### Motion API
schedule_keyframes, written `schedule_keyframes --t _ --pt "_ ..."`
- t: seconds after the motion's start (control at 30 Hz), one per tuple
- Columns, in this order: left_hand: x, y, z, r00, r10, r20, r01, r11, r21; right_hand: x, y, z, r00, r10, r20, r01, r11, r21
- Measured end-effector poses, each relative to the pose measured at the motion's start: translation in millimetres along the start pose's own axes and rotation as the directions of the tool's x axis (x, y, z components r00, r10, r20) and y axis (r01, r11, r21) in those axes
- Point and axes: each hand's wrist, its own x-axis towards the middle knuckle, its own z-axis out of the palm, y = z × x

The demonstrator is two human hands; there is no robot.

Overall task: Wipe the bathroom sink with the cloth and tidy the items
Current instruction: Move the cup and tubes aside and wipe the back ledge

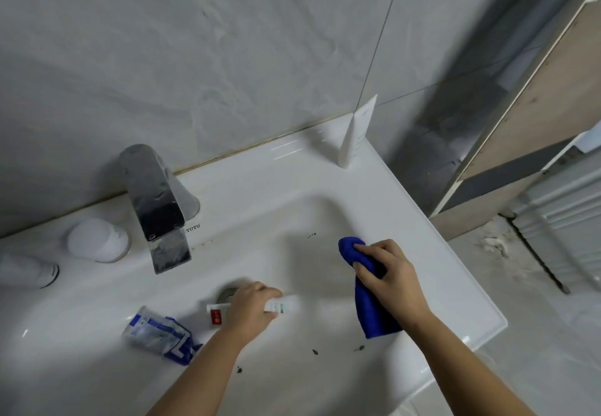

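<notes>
On the left ledge of the sink [276, 188] a white bottle [29, 274] lies on its side, with a white cup [97, 240] just beside it and the tap [156, 207] next along. Below them, in the basin, a crumpled blue-and-white packet [159, 334] lies loose. Just right of it the left hand [250, 311] has its fingers curled round a small tube [283, 305], white with a red label, over the drain [227, 293]. The hand is blurred, so I cannot tell whether the tube is clear of the basin. Dark specks [314, 351] dot the basin near the front rim, and a few more sit on the far slope. Further right the right hand [387, 275] grips the cloth [370, 301], fingers wrapped round its middle. The cloth is deep blue and soft, bunched to a knob above the fist with a long tail hanging below, over the basin's right slope. I cannot make out whether it touches the sink. At the back right corner a tall tube [354, 136] stands on its cap near the wall.

By my reading the job is at an early stage: packet and small tube lie in the basin, the specks are unwiped, and the ledge items are not yet ordered. Only the tall tube looks put away.
</notes>
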Motion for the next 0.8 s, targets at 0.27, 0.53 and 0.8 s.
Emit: schedule_keyframes --t 0.27,0.53,0.8 --pt "28 86 -43 0.977 0.035 -0.212 -0.088 0.966 -0.245 10 14 -52 0.986 0.039 -0.162 -0.023 0.995 0.097" --pt "109 204 -76 0.973 0.202 -0.115 -0.223 0.950 -0.217 50 42 -115 0.951 0.078 -0.298 -0.029 0.986 0.164" --pt "167 238 -46 0.983 0.180 0.044 -0.173 0.977 -0.127 79 78 -148 0.958 0.091 -0.273 -0.032 0.977 0.213"
